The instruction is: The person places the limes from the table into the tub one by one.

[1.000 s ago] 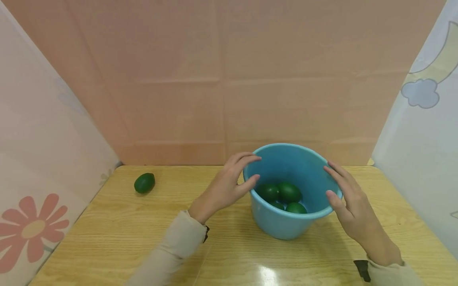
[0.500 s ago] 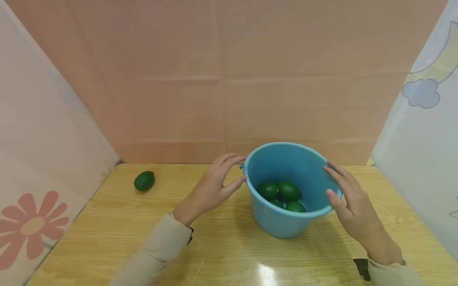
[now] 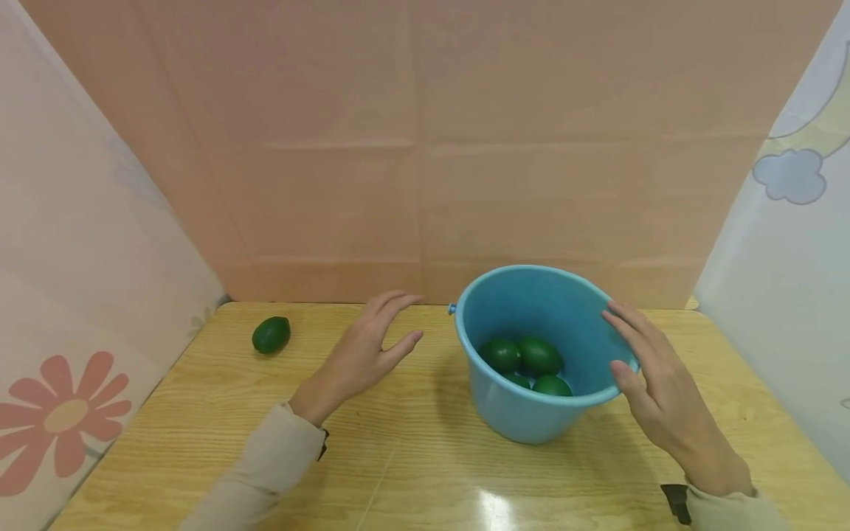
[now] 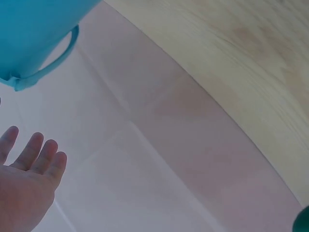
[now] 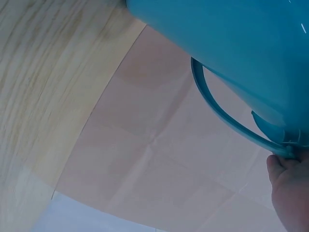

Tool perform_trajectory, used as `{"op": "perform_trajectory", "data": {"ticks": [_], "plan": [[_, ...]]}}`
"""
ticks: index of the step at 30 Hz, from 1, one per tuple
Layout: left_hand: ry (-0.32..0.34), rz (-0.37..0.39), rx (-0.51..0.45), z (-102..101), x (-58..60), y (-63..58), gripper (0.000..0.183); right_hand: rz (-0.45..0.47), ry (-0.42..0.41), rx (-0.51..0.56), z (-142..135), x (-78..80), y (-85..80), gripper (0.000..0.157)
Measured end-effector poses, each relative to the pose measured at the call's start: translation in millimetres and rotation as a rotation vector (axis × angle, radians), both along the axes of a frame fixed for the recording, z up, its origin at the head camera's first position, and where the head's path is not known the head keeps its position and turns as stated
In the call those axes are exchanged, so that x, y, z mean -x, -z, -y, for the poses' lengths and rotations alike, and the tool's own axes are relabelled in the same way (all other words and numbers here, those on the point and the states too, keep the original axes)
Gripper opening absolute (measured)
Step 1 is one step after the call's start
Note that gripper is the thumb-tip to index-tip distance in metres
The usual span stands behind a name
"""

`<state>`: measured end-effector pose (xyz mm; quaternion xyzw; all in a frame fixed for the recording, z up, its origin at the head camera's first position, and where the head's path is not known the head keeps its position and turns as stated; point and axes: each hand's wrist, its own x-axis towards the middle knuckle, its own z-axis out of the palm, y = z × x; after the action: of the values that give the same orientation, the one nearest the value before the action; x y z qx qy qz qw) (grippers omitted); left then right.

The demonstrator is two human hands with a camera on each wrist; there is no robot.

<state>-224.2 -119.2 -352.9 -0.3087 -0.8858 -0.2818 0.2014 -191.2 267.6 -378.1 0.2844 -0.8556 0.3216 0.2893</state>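
Observation:
In the head view a light blue plastic bucket [image 3: 518,413] stands on the right half of the wooden table, with several dark green oval fruits [image 3: 538,357] inside. My right hand [image 3: 664,391] holds its right rim, thumb and fingertips at the edge; in the right wrist view the hand [image 5: 292,191] is at the handle joint [image 5: 289,151]. My left hand [image 3: 358,350] is in the air left of the bucket, holding nothing, its fingers and thumb spread apart. Another dark green oval fruit [image 3: 271,335] lies at the back left of the table.
The bucket's handle [image 4: 60,58] hangs down on its far side. An orange-pink backdrop [image 3: 332,184] rises behind the wooden table [image 3: 232,413]. White side panels with a flower [image 3: 63,417] and a cloud [image 3: 790,177] flank it.
My left hand has let go of the bucket's left rim and moved left, toward the lone fruit. The right hand stays on the rim, and the bucket has barely moved.

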Motion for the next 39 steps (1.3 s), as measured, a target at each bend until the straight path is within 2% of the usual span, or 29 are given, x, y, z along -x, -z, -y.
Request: {"op": "perform_trajectory", "data": {"ticks": [3, 7, 15, 22, 32, 39], "plan": [[-0.016, 0.014, 0.015, 7, -0.5, 1.9, 0.049, 0.001, 0.003, 0.005, 0, -0.3, 0.7, 0.049], [-0.039, 0.033, 0.018, 19, -1.7, 4.2, 0.050, -0.042, -0.017, 0.022, 1, 1.4, 1.3, 0.047], [-0.077, 0.009, 0.045, 42, -1.4, 11.4, 0.052, -0.122, -0.054, 0.043, 3, 5.5, 1.6, 0.043], [-0.128, 0.024, 0.050, 59, -1.2, 19.0, 0.053, -0.088, -0.048, 0.047, 3, 3.1, 1.4, 0.043], [-0.160, -0.025, 0.067, 82, 2.9, 26.7, 0.054, 0.025, -0.004, 0.038, 2, -1.3, 1.2, 0.046], [-0.204, -0.014, 0.096, 97, 6.8, 30.2, 0.053, 0.020, -0.001, 0.037, 3, -1.2, 1.6, 0.045]]}}
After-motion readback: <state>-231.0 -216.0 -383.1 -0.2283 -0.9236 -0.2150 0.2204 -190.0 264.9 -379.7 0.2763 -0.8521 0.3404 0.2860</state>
